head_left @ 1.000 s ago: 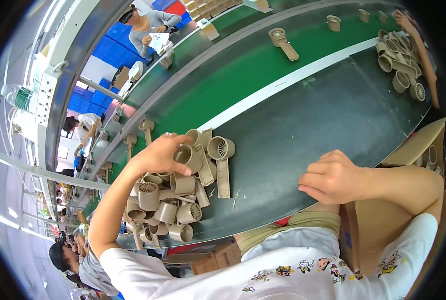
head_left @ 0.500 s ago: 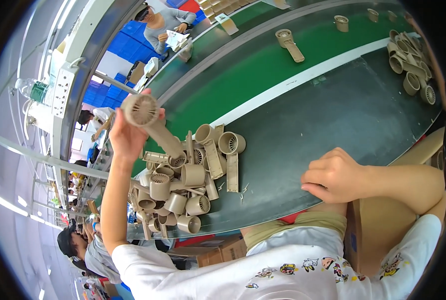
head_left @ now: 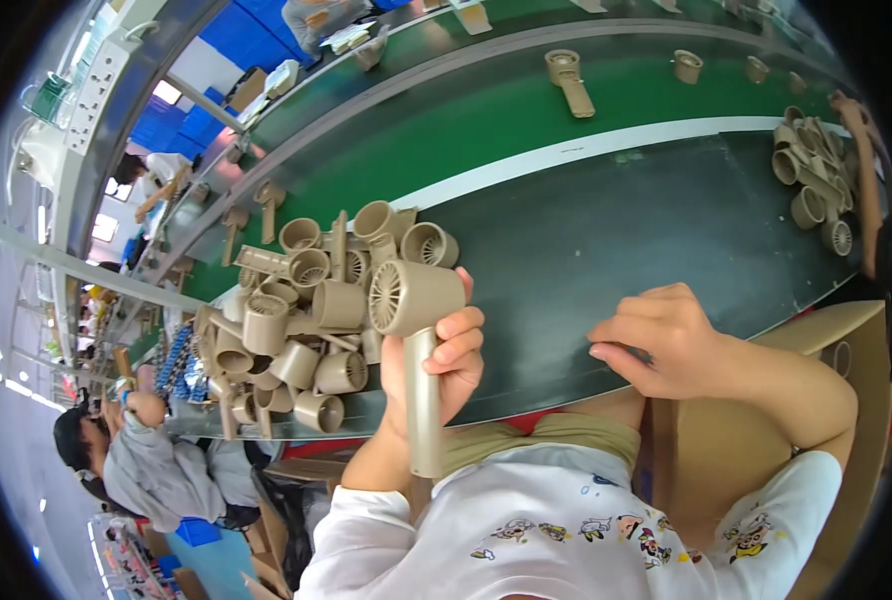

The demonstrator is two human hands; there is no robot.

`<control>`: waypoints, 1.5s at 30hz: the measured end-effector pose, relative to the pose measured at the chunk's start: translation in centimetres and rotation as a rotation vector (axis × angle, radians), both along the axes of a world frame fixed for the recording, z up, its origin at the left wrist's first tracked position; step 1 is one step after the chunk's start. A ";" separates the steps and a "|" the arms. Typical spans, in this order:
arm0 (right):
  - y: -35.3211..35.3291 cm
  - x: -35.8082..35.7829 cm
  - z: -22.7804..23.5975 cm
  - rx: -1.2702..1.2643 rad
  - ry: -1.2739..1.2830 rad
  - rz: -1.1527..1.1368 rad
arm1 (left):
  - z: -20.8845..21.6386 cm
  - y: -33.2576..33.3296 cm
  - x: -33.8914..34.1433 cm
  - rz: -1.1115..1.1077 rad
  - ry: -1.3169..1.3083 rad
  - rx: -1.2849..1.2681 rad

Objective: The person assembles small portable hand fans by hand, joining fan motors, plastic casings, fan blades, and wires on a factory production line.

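My left hand (head_left: 458,345) is closed around a beige hair-dryer-shaped plastic housing (head_left: 423,297), held up in front of my chest. Its barrel, with a round slotted grille, points left, and the handle hangs downward past my fingers. My right hand (head_left: 671,335) hovers over the dark tabletop to the right, apart from the housing. Its fingers are loosely curled with the thumb near the index finger, and nothing shows in them. Just left of my left hand lies a heap of similar beige housings (head_left: 339,303), jumbled on the table.
Beyond the dark tabletop (head_left: 606,240) runs a green conveyor belt (head_left: 466,150) carrying a housing (head_left: 569,82) and other beige parts. At the far right, another person's arm (head_left: 864,180) reaches beside a second pile (head_left: 814,175). A cardboard box (head_left: 766,440) stands below my right arm.
My left hand has brought the housing from over the belt at the left down and right toward my chest, turning its grille leftward. My right hand stays near the same place, its thumb slightly parted.
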State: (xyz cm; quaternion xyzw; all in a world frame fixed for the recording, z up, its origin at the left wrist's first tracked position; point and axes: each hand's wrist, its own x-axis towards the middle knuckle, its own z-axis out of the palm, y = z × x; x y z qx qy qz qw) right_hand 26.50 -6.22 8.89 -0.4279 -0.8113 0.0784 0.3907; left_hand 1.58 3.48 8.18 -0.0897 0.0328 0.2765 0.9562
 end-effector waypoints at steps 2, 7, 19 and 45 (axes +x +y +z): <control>0.0 0.2 0.3 0.014 0.016 -0.022 | -1.3 -0.6 1.2 -0.022 -0.024 -0.026; -0.1 0.2 0.2 -0.004 -0.030 -0.095 | -2.3 -0.2 3.3 -0.044 0.284 0.351; 4.2 4.9 1.2 -0.278 0.004 -0.482 | -5.6 0.3 3.2 0.440 1.439 2.037; 25.0 27.0 -12.6 -0.239 0.305 -1.377 | -4.0 3.3 0.7 -0.497 1.548 2.197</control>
